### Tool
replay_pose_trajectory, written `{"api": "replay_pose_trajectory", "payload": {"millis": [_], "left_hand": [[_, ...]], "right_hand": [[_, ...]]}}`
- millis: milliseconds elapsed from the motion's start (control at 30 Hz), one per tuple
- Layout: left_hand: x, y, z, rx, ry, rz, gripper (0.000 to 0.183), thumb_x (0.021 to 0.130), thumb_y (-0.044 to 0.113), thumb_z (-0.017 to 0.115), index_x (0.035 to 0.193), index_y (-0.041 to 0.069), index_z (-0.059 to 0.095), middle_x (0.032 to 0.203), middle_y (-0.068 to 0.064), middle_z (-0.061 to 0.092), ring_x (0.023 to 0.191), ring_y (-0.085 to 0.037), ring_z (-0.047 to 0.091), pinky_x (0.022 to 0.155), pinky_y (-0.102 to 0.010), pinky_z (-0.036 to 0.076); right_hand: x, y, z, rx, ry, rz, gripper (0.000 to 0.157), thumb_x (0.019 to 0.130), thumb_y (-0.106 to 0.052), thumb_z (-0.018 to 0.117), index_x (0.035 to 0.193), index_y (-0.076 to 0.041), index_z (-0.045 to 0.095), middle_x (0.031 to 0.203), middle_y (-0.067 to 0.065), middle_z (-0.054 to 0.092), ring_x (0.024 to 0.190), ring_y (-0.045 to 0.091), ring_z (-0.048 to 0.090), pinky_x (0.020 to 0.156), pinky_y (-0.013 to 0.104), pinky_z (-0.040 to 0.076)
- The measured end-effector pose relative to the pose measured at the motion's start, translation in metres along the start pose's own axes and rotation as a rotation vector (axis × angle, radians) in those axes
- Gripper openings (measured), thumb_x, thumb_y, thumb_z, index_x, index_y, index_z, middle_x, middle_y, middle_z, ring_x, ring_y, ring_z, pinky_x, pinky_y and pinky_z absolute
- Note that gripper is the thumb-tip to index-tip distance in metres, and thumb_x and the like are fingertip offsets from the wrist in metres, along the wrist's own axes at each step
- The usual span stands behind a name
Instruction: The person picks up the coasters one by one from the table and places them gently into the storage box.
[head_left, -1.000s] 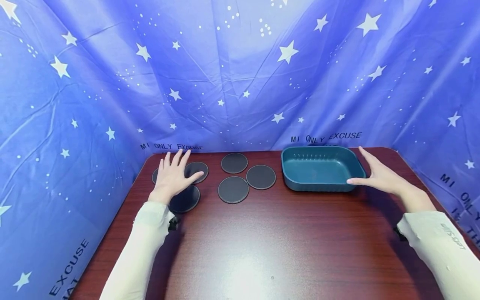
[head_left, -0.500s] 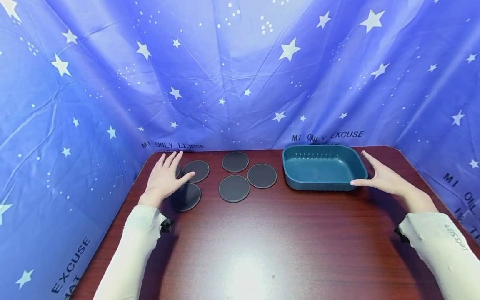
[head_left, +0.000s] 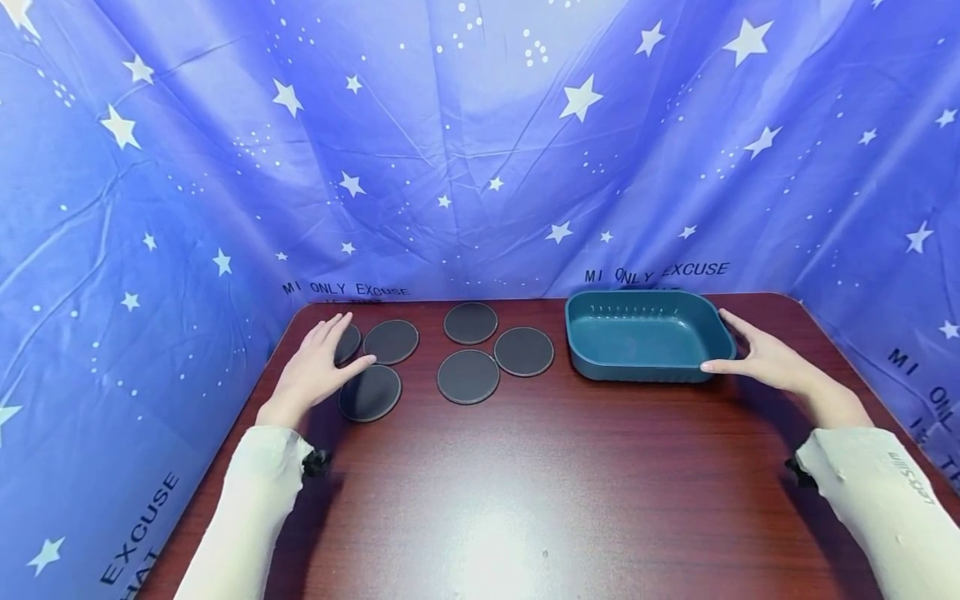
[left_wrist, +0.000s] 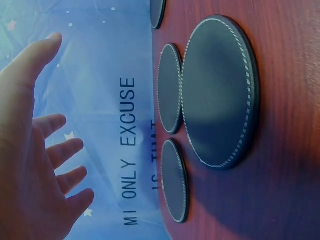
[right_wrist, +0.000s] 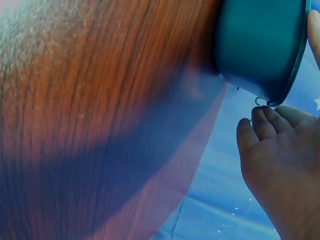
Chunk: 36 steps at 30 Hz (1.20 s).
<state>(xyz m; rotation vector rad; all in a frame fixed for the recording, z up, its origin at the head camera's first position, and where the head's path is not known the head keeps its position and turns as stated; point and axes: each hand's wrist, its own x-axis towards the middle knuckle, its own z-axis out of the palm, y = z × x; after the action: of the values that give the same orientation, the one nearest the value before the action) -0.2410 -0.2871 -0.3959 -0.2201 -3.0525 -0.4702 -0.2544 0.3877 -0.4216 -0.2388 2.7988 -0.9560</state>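
Presently: left hand [head_left: 311, 367] — fingers extended, holding nothing, raised beside three round black, white-stitched coasters [head_left: 371, 393]; right hand [head_left: 772, 354], the nearer one — fingers uncurled, spanning the right end of a rectangular teal plastic-looking dish [head_left: 641, 372], long axis left-to-right.

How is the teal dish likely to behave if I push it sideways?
The teal dish probably slides rather than tips, being broad and low. Its smooth walls hold a crisp shape, so it seems stiff. The shiny tabletop may let it skid.
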Motion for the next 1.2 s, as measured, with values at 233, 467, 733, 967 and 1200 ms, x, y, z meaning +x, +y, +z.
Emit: {"api": "replay_pose_trajectory", "payload": {"millis": [233, 467, 733, 967, 1200], "left_hand": [[-0.008, -0.011, 0.005, -0.058, -0.014, 0.007, 0.096, 0.09, 0.065, 0.059, 0.16, 0.014, 0.019, 0.165, -0.02, 0.022, 0.151, -0.043, 0.018, 0.119, -0.067, 0.023], [-0.014, -0.024, 0.016, -0.173, -0.043, 0.022, 0.096, 0.09, 0.057, 0.064, 0.159, 0.009, 0.019, 0.164, -0.02, 0.023, 0.15, -0.043, 0.023, 0.119, -0.066, 0.024], [-0.021, -0.037, 0.032, -0.354, -0.093, 0.012, 0.1, 0.086, 0.046, 0.075, 0.16, 0.01, 0.017, 0.161, -0.021, 0.031, 0.147, -0.044, 0.03, 0.118, -0.065, 0.028], [-0.026, -0.047, 0.047, -0.557, -0.136, 0.041, 0.1, 0.087, 0.027, 0.078, 0.159, 0.003, 0.013, 0.16, -0.028, 0.028, 0.147, -0.048, 0.027, 0.119, -0.063, 0.027], [-0.03, -0.052, 0.057, -0.608, -0.165, 0.024, 0.099, 0.087, 0.023, 0.078, 0.158, 0.001, 0.013, 0.16, -0.028, 0.026, 0.148, -0.048, 0.024, 0.121, -0.061, 0.024]], "right_hand": [[0.0, 0.001, 0.0, -0.011, -0.015, 0.017, 0.11, 0.09, -0.039, 0.072, 0.158, -0.002, -0.006, 0.157, 0.04, 0.012, 0.137, 0.06, 0.027, 0.104, 0.077, 0.03], [-0.001, -0.002, -0.001, -0.019, -0.025, 0.027, 0.11, 0.09, -0.04, 0.071, 0.158, -0.002, -0.007, 0.157, 0.041, 0.012, 0.137, 0.061, 0.027, 0.105, 0.077, 0.03], [-0.001, -0.002, 0.0, -0.016, -0.029, 0.024, 0.11, 0.09, -0.04, 0.071, 0.158, -0.003, -0.007, 0.158, 0.04, 0.011, 0.137, 0.061, 0.026, 0.105, 0.077, 0.03], [-0.001, 0.0, 0.001, -0.023, -0.026, 0.016, 0.109, 0.09, -0.039, 0.071, 0.158, -0.003, -0.007, 0.157, 0.041, 0.013, 0.136, 0.062, 0.028, 0.104, 0.077, 0.031], [0.0, -0.001, 0.001, 0.021, -0.019, 0.007, 0.108, 0.09, -0.036, 0.071, 0.158, -0.002, -0.005, 0.158, 0.039, 0.012, 0.138, 0.059, 0.028, 0.107, 0.075, 0.03]]}}
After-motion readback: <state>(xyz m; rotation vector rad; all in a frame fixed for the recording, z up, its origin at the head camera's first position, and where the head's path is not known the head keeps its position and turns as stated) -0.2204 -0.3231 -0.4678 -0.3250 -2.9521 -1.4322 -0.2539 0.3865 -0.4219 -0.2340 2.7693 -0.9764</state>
